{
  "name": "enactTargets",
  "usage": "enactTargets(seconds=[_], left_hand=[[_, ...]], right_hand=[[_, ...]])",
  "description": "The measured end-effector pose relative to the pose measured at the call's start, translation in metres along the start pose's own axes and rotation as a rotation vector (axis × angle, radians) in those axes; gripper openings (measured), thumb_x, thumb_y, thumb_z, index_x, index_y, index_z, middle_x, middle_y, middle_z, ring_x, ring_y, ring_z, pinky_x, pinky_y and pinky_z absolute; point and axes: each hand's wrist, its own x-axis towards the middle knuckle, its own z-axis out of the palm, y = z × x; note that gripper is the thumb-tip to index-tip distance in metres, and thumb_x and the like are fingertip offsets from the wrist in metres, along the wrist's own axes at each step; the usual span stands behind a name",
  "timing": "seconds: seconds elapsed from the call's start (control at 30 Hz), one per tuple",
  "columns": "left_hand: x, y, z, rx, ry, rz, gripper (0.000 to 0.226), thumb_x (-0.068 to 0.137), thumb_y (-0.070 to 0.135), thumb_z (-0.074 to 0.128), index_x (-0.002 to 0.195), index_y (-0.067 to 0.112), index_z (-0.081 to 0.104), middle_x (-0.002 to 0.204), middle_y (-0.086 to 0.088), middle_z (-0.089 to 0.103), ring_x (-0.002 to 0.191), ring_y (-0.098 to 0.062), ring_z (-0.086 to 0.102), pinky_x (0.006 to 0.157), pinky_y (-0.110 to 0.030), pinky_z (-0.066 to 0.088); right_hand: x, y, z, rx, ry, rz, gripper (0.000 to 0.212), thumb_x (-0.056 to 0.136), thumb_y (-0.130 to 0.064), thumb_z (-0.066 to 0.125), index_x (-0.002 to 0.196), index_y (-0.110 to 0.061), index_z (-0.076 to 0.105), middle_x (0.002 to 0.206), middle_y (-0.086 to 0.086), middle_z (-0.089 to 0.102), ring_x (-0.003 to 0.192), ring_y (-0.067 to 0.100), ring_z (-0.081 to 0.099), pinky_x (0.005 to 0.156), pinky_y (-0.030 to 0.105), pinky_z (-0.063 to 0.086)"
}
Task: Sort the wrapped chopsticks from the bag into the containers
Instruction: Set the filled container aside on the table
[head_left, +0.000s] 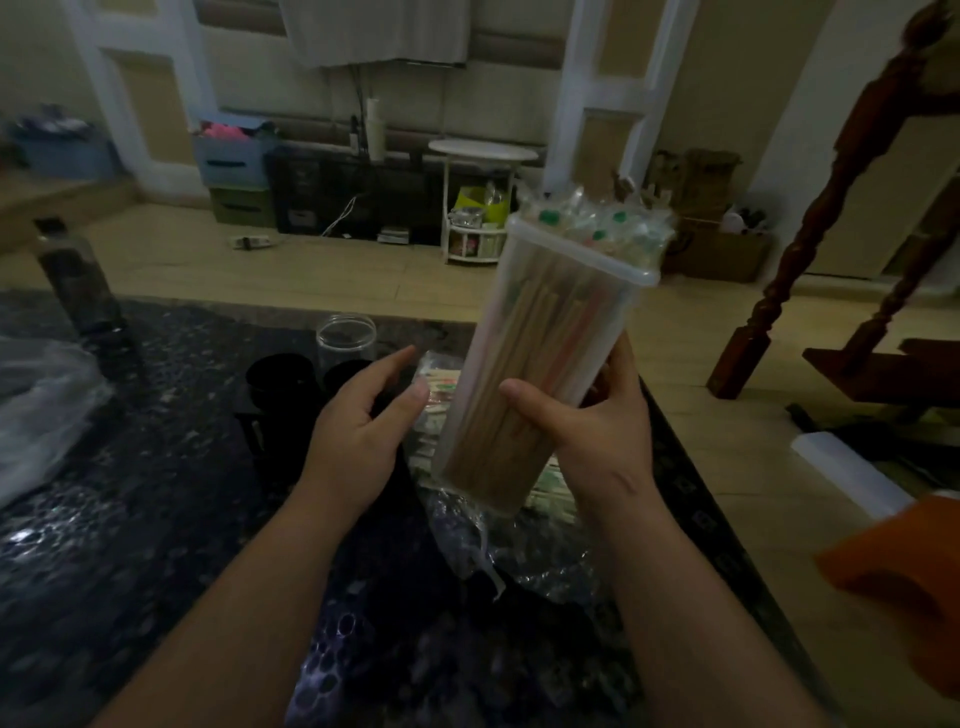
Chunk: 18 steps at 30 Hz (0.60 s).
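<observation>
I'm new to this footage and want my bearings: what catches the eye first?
A tall clear container packed with wrapped chopsticks stands out at centre, tilted, gripped near its base by the right hand. The left hand is open beside it, next to a plastic bag of chopsticks on the dark table.

The room was dim, with a pale wooden floor (363, 260), cream walls (727, 78), a white round side table (483, 151) beside a low black cabinet (343, 192), and a dark wooden post (831, 208) at the right.
</observation>
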Motion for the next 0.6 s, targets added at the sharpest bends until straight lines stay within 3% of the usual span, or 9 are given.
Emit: enactTargets(seconds=[0.23, 0.37, 0.5, 0.6], left_hand=[[0.004, -0.009, 0.009, 0.01, -0.006, -0.034, 0.039, 0.078, 0.056, 0.063, 0.117, 0.054, 0.06, 0.127, 0.014, 0.061, 0.118, -0.004, 0.057, 0.103, -0.041, 0.047], [0.003, -0.006, 0.014, 0.041, -0.005, -0.021, 0.041, 0.092, 0.034, 0.065, 0.132, 0.035, 0.056, 0.13, 0.009, 0.059, 0.117, -0.002, 0.055, 0.098, -0.027, 0.046], [0.006, -0.005, 0.022, 0.091, -0.006, -0.006, 0.047, 0.091, 0.039, 0.066, 0.135, 0.031, 0.054, 0.135, 0.011, 0.055, 0.12, -0.001, 0.05, 0.096, -0.02, 0.04], [0.012, -0.008, 0.033, 0.056, -0.012, -0.05, 0.059, 0.078, 0.058, 0.064, 0.132, 0.037, 0.056, 0.137, 0.009, 0.056, 0.125, -0.007, 0.051, 0.106, -0.038, 0.043]], right_hand=[[0.014, -0.019, 0.003, 0.039, 0.001, -0.038, 0.098, 0.056, -0.033, 0.094, 0.14, -0.031, 0.045, 0.117, -0.006, 0.066, 0.104, 0.01, 0.067, 0.085, 0.04, 0.06], [0.025, -0.017, 0.004, -0.022, 0.005, -0.052, 0.101, 0.061, -0.028, 0.093, 0.144, -0.035, 0.038, 0.116, -0.006, 0.065, 0.101, 0.006, 0.067, 0.084, 0.038, 0.06], [0.036, -0.004, 0.0, -0.106, 0.042, -0.044, 0.113, 0.06, -0.033, 0.093, 0.151, -0.038, 0.026, 0.118, -0.008, 0.061, 0.105, 0.008, 0.062, 0.091, 0.042, 0.057], [0.048, 0.012, -0.005, -0.136, 0.079, -0.037, 0.114, 0.059, -0.032, 0.094, 0.151, -0.038, 0.025, 0.125, -0.005, 0.059, 0.112, 0.012, 0.061, 0.094, 0.044, 0.055]])
